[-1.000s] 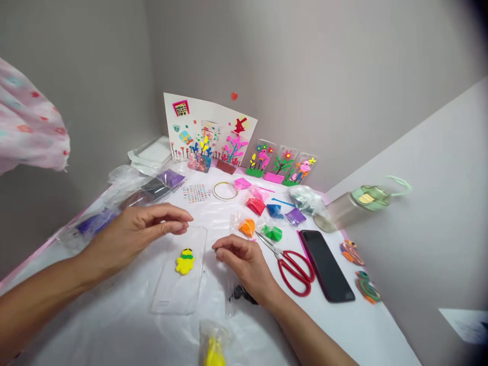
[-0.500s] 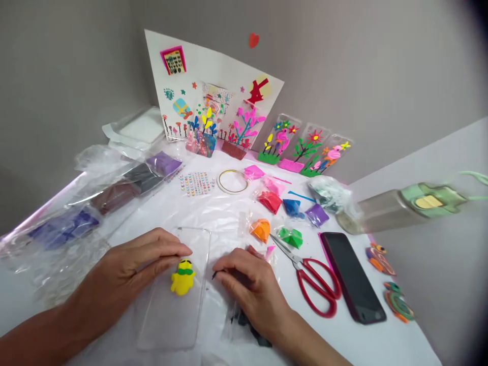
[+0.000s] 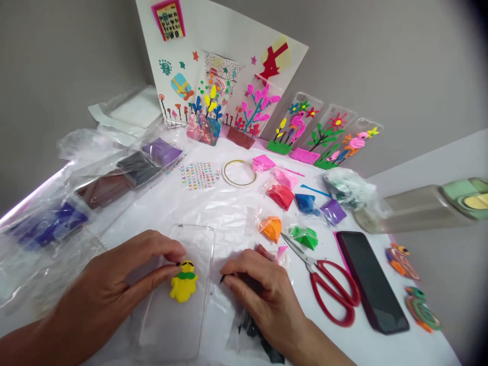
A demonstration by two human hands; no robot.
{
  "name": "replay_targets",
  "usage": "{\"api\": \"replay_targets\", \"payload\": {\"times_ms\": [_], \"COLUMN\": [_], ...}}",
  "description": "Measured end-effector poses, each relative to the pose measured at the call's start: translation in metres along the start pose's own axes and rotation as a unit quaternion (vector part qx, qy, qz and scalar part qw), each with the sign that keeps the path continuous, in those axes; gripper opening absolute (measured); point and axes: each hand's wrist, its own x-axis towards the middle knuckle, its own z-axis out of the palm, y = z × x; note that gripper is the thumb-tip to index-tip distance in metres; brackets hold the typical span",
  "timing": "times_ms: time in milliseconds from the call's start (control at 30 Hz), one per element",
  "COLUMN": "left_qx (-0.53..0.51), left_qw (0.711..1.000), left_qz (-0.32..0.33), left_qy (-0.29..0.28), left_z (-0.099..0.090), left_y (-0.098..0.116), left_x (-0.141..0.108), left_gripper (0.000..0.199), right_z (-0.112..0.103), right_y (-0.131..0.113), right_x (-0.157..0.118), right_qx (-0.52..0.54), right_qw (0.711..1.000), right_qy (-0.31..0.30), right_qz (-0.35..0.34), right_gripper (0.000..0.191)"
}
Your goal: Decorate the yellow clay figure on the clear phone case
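Note:
A clear phone case (image 3: 168, 335) lies on the white-covered table, with a yellow clay figure (image 3: 184, 288) wearing a green band and dark marks on its head. Over the case's left side is my left hand (image 3: 129, 274); its thumb and forefinger pinch a tiny black piece (image 3: 178, 264) beside the figure's head. To the right of the case, my right hand (image 3: 255, 284) has a small bit of black clay (image 3: 222, 279) between thumb and forefinger. Under that hand lies an opened clear packet of black clay (image 3: 253, 328), partly hidden by it.
Red-handled scissors (image 3: 335, 292) and a dark phone (image 3: 371, 279) lie at the right. Coloured clay packets (image 3: 281, 196), a gem sheet (image 3: 199, 175) and a ring (image 3: 239, 173) sit further back. Decorated cases (image 3: 297, 129) stand behind; a bottle (image 3: 415, 208) is far right.
The view has moved closer and lower. My left thumb and forefinger are now at the left of the figure's head, with a tiny black piece showing. My right hand keeps its pinch.

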Motion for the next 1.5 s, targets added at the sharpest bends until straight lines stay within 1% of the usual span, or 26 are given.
{"api": "replay_targets", "payload": {"times_ms": [33, 67, 167, 200, 300, 400, 467, 500, 633, 700, 933, 1133, 1267, 1500], "left_qx": [0.003, 0.005, 0.015, 0.020, 0.043, 0.072, 0.087, 0.090, 0.078, 0.075, 0.068, 0.069, 0.083, 0.098], "left_qw": [1.000, 1.000, 0.998, 0.998, 0.997, 0.988, 0.982, 0.982, 0.992, 0.993, 0.993, 0.993, 0.992, 0.989], "left_qz": [-0.006, 0.000, 0.040, 0.045, 0.060, 0.135, 0.166, 0.163, 0.099, 0.087, 0.092, 0.089, 0.091, 0.104], "left_qy": [0.003, -0.005, -0.039, -0.041, -0.019, -0.019, -0.019, -0.018, -0.014, -0.014, -0.023, -0.019, -0.014, -0.025], "left_z": [0.0001, 0.0000, -0.0001, 0.0002, 0.0012, 0.0011, 0.0005, 0.0005, 0.0022, 0.0034, 0.0054, 0.0074, 0.0084, 0.0081], "left_y": [-0.0006, -0.0008, 0.0003, 0.0010, 0.0017, -0.0003, -0.0013, -0.0011, 0.0028, 0.0047, 0.0055, 0.0052, 0.0041, 0.0039], "left_x": [-0.0005, -0.0006, -0.0002, -0.0001, 0.0006, 0.0031, 0.0045, 0.0046, 0.0013, -0.0003, 0.0004, -0.0009, -0.0015, -0.0008], "left_gripper": [0.012, 0.009, 0.011, 0.014, 0.021, 0.015, 0.013, 0.013, 0.019, 0.019, 0.018, 0.017, 0.020, 0.020], "right_z": [0.0000, 0.0001, 0.0003, 0.0002, -0.0005, -0.0012, -0.0013, -0.0013, -0.0012, -0.0011, -0.0009, -0.0009, -0.0004, -0.0017], "right_y": [0.0004, 0.0008, 0.0010, 0.0006, -0.0012, -0.0028, -0.0030, -0.0028, -0.0017, -0.0013, -0.0022, -0.0021, -0.0021, -0.0023], "right_x": [-0.0004, -0.0007, -0.0011, -0.0009, 0.0000, 0.0002, -0.0002, -0.0004, -0.0009, -0.0006, -0.0002, -0.0003, -0.0006, 0.0008], "right_qx": [0.000, -0.001, -0.017, -0.018, -0.007, 0.004, 0.010, 0.011, 0.003, 0.002, 0.006, 0.004, 0.001, -0.002], "right_qw": [1.000, 1.000, 1.000, 1.000, 1.000, 1.000, 1.000, 1.000, 1.000, 1.000, 1.000, 1.000, 1.000, 1.000], "right_qy": [-0.001, -0.001, 0.000, 0.001, -0.001, -0.004, -0.005, -0.005, -0.006, -0.006, -0.002, -0.008, -0.008, -0.007], "right_qz": [-0.001, -0.003, -0.006, -0.005, 0.002, 0.004, 0.002, 0.001, 0.001, 0.001, -0.006, -0.010, -0.009, -0.006], "right_gripper": [0.010, 0.010, 0.009, 0.009, 0.010, 0.010, 0.010, 0.010, 0.010, 0.010, 0.009, 0.009, 0.009, 0.010]}}
